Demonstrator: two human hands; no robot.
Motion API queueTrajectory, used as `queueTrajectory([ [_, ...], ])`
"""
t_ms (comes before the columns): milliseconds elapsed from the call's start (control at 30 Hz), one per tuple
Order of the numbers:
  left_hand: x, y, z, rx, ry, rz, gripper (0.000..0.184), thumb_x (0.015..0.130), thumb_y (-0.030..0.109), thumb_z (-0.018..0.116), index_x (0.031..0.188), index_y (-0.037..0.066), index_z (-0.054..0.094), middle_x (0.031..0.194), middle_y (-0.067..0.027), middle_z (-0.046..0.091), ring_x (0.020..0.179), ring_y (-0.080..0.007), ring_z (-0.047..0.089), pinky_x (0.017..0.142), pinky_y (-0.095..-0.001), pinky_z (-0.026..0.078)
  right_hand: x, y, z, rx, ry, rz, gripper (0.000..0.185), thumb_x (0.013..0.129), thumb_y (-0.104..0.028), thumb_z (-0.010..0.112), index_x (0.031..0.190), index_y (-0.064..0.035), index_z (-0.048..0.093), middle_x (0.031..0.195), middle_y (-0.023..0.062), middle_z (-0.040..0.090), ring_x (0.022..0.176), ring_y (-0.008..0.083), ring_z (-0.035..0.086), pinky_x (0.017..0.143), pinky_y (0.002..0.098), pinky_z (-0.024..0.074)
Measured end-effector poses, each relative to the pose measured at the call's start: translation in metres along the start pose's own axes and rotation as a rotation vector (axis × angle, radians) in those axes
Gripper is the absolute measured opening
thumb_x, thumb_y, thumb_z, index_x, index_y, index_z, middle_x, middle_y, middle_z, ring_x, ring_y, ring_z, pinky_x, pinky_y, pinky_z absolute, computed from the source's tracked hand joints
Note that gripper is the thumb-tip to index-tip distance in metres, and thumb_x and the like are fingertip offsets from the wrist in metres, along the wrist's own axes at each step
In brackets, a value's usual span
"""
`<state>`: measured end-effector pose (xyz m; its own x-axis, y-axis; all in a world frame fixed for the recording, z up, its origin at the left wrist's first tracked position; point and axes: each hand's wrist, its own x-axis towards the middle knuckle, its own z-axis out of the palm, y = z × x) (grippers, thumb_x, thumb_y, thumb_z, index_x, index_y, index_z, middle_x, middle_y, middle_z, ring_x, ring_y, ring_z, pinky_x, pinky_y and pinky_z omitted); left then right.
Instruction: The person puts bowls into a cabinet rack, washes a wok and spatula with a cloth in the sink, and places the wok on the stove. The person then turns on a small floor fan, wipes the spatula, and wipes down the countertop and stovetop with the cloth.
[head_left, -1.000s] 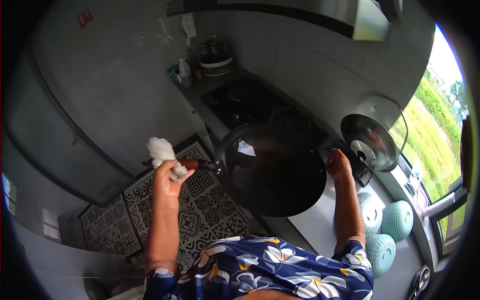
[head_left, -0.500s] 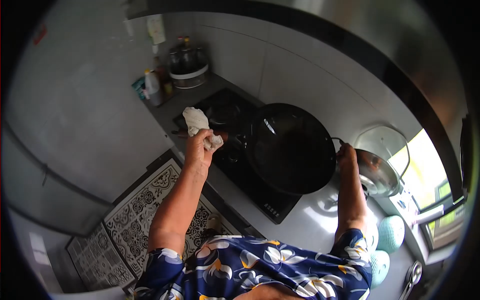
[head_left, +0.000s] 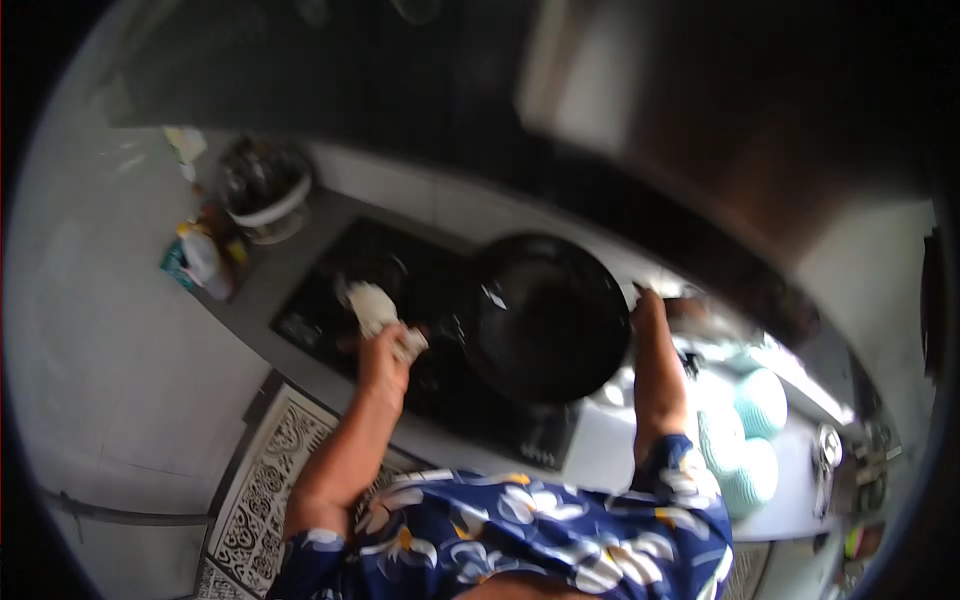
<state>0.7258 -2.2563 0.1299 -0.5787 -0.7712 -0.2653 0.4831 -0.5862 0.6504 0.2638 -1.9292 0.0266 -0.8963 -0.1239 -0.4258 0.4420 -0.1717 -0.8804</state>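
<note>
A large black wok (head_left: 548, 320) hangs or rests over the right part of the black cooktop (head_left: 530, 440); I cannot tell whether it touches. My left hand (head_left: 383, 360) is closed around a crumpled off-white cloth (head_left: 372, 306) at the wok's long handle. The handle is mostly hidden by the hand and cloth. At the opposite rim, my right hand (head_left: 650, 303) is closed on the small side handle, its fingers partly hidden and blurred. The wok's inside looks dark and shiny.
On the counter's far left stand bottles (head_left: 205, 262) and a white-rimmed container (head_left: 268, 205). To the right are pale green rounded woven things (head_left: 750, 470) and a metal spoon-like utensil (head_left: 827, 455). A dark range hood (head_left: 430, 120) hangs overhead. A patterned mat (head_left: 265, 490) covers the floor.
The view has tilted and shifted, bringing more of the hood into sight. Both hands stay on the wok's two sides, the left one with the cloth.
</note>
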Motion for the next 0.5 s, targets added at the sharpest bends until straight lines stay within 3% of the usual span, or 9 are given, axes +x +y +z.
queueTrajectory([
  [100, -0.005, -0.002, -0.006, -0.016, -0.010, -0.047, 0.025, 0.067, -0.002, 0.053, 0.089, 0.008, 0.047, 0.080, -0.0039, 0.048, 0.062, -0.0162, 0.050, 0.063, -0.0318, 0.048, -0.009, -0.005, 0.020, -0.037, 0.002, -0.006, 0.015, 0.085, -0.019, 0.049, 0.091, -0.0091, 0.058, 0.050, -0.0035, 0.030, 0.040, 0.0093, 0.026, 0.036, 0.0260, 0.0260],
  [133, -0.001, -0.002, -0.008, -0.020, -0.038, -0.053, 0.027, 0.067, -0.002, 0.053, 0.091, 0.009, 0.047, 0.080, -0.0036, 0.048, 0.061, -0.0155, 0.049, 0.062, -0.0313, 0.048, 0.031, 0.007, 0.007, -0.012, 0.009, -0.017, 0.025, 0.085, -0.022, 0.048, 0.100, -0.0050, 0.058, 0.060, 0.0048, 0.048, 0.050, 0.0176, 0.046, 0.045, 0.0339, 0.0403],
  [167, 0.000, -0.002, -0.008, -0.023, -0.062, -0.066, 0.030, 0.067, -0.002, 0.053, 0.093, 0.009, 0.046, 0.080, -0.0033, 0.047, 0.060, -0.0149, 0.048, 0.061, -0.0309, 0.047, 0.033, 0.010, 0.007, -0.009, 0.011, -0.026, 0.025, 0.085, -0.022, 0.048, 0.100, -0.0050, 0.058, 0.060, 0.0048, 0.048, 0.050, 0.0176, 0.046, 0.045, 0.0339, 0.0403],
  [367, -0.017, 0.011, -0.014, 0.002, 0.002, -0.064, 0.028, 0.068, 0.003, 0.060, 0.094, 0.007, 0.049, 0.079, -0.0058, 0.050, 0.068, -0.0210, 0.054, 0.067, -0.0401, 0.049, 0.030, 0.024, 0.016, -0.930, 0.405, -0.694, 0.033, 0.084, -0.024, 0.048, 0.107, -0.0019, 0.055, 0.083, 0.0151, 0.057, 0.074, 0.0279, 0.055, 0.063, 0.0411, 0.0447],
  [433, -0.022, 0.026, -0.028, 0.129, -0.070, -0.269, 0.032, 0.069, 0.005, 0.060, 0.099, 0.006, 0.048, 0.084, -0.0095, 0.052, 0.074, -0.0251, 0.057, 0.071, -0.0462, 0.050, 0.026, 0.031, 0.028, -1.244, 0.549, -0.861, 0.036, 0.084, -0.025, 0.048, 0.110, -0.0009, 0.054, 0.091, 0.0185, 0.059, 0.082, 0.0314, 0.058, 0.070, 0.0435, 0.0462],
  [467, -0.018, 0.025, -0.045, 0.134, -0.045, -0.366, 0.034, 0.070, 0.007, 0.059, 0.102, 0.005, 0.047, 0.086, -0.0141, 0.054, 0.076, -0.0299, 0.059, 0.073, -0.0500, 0.050, -0.036, -0.005, 0.044, -1.234, 0.558, -0.844, 0.036, 0.084, -0.025, 0.048, 0.110, -0.0009, 0.054, 0.091, 0.0185, 0.059, 0.082, 0.0314, 0.058, 0.070, 0.0435, 0.0462],
  [500, -0.041, 0.039, -0.025, 0.208, -0.060, -0.400, 0.033, 0.070, 0.007, 0.058, 0.102, 0.004, 0.048, 0.084, -0.0155, 0.057, 0.075, -0.0307, 0.060, 0.068, -0.0465, 0.052, -0.130, -0.021, 0.078, -1.425, 0.352, -0.767, 0.043, 0.082, -0.028, 0.049, 0.115, -0.0001, 0.052, 0.118, 0.0243, 0.049, 0.109, 0.0378, 0.047, 0.089, 0.0459, 0.0384],
])
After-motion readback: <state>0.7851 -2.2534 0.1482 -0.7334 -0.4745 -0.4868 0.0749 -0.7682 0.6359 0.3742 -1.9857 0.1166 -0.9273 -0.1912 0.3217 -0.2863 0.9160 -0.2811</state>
